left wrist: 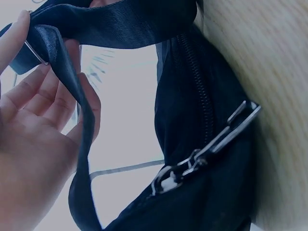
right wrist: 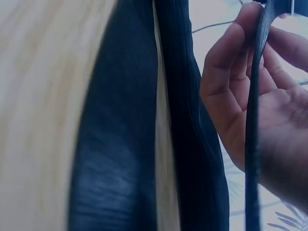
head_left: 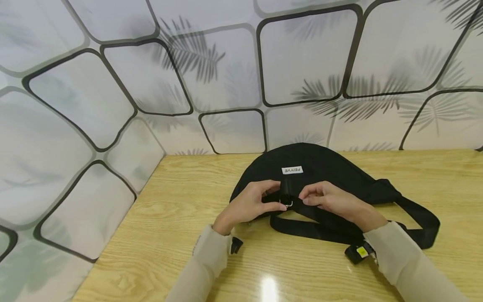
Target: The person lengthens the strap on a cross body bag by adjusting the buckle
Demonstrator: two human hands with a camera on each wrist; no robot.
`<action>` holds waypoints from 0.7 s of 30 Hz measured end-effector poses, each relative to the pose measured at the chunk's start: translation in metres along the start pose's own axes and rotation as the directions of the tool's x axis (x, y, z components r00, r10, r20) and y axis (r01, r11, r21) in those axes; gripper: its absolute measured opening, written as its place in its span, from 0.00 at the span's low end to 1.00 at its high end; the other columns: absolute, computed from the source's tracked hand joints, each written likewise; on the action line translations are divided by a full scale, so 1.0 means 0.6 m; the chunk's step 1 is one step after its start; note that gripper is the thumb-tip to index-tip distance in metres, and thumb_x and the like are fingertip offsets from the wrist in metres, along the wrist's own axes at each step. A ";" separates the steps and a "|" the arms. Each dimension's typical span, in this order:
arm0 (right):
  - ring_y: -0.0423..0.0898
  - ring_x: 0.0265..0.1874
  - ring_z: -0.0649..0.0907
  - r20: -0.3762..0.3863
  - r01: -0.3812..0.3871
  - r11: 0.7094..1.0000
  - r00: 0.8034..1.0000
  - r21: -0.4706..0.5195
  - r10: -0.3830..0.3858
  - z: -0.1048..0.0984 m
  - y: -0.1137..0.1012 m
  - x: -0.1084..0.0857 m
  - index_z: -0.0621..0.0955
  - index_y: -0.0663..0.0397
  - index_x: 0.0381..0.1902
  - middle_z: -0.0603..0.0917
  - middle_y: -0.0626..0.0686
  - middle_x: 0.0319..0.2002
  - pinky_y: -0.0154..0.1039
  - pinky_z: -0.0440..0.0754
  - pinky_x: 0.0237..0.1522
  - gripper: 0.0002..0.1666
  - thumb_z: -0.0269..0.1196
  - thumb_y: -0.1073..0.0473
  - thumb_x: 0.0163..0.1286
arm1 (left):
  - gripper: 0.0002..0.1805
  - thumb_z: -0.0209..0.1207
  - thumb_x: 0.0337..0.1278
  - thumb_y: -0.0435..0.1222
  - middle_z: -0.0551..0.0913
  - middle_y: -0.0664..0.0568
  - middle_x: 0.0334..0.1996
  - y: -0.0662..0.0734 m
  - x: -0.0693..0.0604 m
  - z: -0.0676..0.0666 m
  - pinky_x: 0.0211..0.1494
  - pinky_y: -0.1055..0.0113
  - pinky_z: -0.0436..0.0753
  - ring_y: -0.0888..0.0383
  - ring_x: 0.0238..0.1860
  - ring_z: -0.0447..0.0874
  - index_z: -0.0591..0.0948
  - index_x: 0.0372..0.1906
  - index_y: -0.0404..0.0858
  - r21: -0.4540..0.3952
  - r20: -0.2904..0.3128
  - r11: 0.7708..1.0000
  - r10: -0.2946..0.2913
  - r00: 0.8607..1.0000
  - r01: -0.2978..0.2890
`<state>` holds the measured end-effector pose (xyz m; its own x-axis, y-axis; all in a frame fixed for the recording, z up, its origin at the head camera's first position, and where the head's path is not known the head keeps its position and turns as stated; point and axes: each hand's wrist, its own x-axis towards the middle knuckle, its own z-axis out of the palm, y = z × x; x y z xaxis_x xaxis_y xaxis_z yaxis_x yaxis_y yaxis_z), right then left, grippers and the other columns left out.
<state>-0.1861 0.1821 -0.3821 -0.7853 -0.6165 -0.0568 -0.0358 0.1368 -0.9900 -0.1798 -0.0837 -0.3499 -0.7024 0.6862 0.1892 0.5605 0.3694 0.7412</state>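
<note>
A black crossbody bag with a white label lies on the table. Its webbing strap loops in front of it. My left hand pinches the strap at a metal slider, thumb on one side and fingers on the other. Just to the right, my right hand pinches the same strap between thumb and forefinger; in the right wrist view a length of strap hangs down from those fingers. The left wrist view also shows the bag's zipper and its metal pull.
The wood-grain table meets a patterned fabric wall at the back and left. A strap loop spreads out to the right of the bag. Black wrist devices sit at both cuffs.
</note>
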 end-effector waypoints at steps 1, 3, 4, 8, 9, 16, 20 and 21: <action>0.36 0.16 0.63 -0.001 0.015 1.000 1.000 0.003 -0.015 0.000 0.001 0.000 0.82 0.61 0.40 0.73 0.42 0.21 0.37 0.58 0.20 0.06 0.57 0.68 0.75 | 0.27 0.69 0.64 0.36 0.83 0.43 0.56 0.000 0.000 0.000 0.57 0.66 0.78 0.54 0.55 0.82 0.78 0.64 0.30 -0.001 0.000 1.000 -0.003 1.000 0.003; 0.38 0.17 0.63 0.001 0.053 0.998 0.999 0.022 -0.054 0.004 0.002 0.001 0.82 0.59 0.39 0.73 0.42 0.21 0.40 0.56 0.21 0.07 0.57 0.69 0.75 | 0.28 0.69 0.63 0.35 0.83 0.42 0.57 0.001 0.000 0.001 0.58 0.66 0.78 0.53 0.56 0.82 0.77 0.65 0.29 -0.010 0.003 1.000 -0.008 1.000 0.008; 0.39 0.17 0.62 0.000 0.074 0.997 0.997 0.034 -0.074 0.006 0.002 0.002 0.81 0.58 0.39 0.73 0.42 0.21 0.40 0.56 0.21 0.07 0.56 0.69 0.75 | 0.27 0.69 0.63 0.34 0.83 0.42 0.57 0.001 0.001 0.003 0.58 0.66 0.78 0.53 0.56 0.82 0.77 0.64 0.29 -0.019 0.008 1.000 -0.007 1.000 0.007; 0.43 0.17 0.59 -0.019 0.132 0.987 0.991 0.095 -0.130 0.020 -0.003 0.004 0.80 0.55 0.38 0.71 0.41 0.21 0.42 0.54 0.23 0.09 0.55 0.71 0.75 | 0.25 0.69 0.63 0.33 0.84 0.43 0.55 0.001 0.005 0.010 0.59 0.68 0.77 0.58 0.56 0.82 0.78 0.62 0.30 -0.061 0.035 0.998 0.009 0.999 -0.007; 0.43 0.17 0.59 -0.025 0.141 0.984 0.990 0.110 -0.139 0.022 -0.004 0.005 0.80 0.55 0.37 0.70 0.41 0.22 0.42 0.54 0.23 0.10 0.54 0.71 0.75 | 0.24 0.69 0.63 0.32 0.84 0.44 0.55 0.000 0.006 0.012 0.58 0.69 0.77 0.60 0.55 0.82 0.79 0.61 0.30 -0.070 0.041 0.997 0.015 0.999 -0.012; 0.39 0.20 0.64 -0.027 0.100 0.990 0.995 0.097 -0.098 0.023 -0.006 0.005 0.80 0.59 0.41 0.75 0.42 0.24 0.39 0.56 0.25 0.06 0.56 0.69 0.76 | 0.21 0.69 0.62 0.32 0.86 0.46 0.52 0.000 0.005 0.013 0.57 0.69 0.77 0.60 0.53 0.83 0.80 0.58 0.31 -0.053 0.025 0.998 0.024 0.999 -0.023; 0.37 0.21 0.67 -0.002 0.046 0.999 0.999 -0.021 -0.046 0.007 -0.003 0.000 0.79 0.68 0.43 0.76 0.42 0.24 0.33 0.63 0.25 0.06 0.57 0.68 0.75 | 0.24 0.69 0.62 0.33 0.85 0.44 0.54 0.000 0.002 0.007 0.57 0.67 0.78 0.56 0.54 0.83 0.79 0.61 0.31 -0.024 0.006 0.999 0.033 0.999 -0.033; 0.37 0.22 0.69 0.002 0.041 0.998 0.999 -0.046 -0.041 0.004 -0.002 -0.002 0.79 0.70 0.44 0.76 0.42 0.25 0.32 0.65 0.26 0.07 0.57 0.68 0.75 | 0.24 0.69 0.63 0.33 0.84 0.44 0.54 0.000 0.002 0.006 0.58 0.66 0.78 0.55 0.54 0.83 0.79 0.62 0.30 -0.020 0.003 0.999 0.035 0.999 -0.035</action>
<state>-0.1840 0.1809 -0.3814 -0.7822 -0.6228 -0.0161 -0.0967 0.1469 -0.9844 -0.1791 -0.0806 -0.3523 -0.6810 0.7007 0.2126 0.5756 0.3327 0.7470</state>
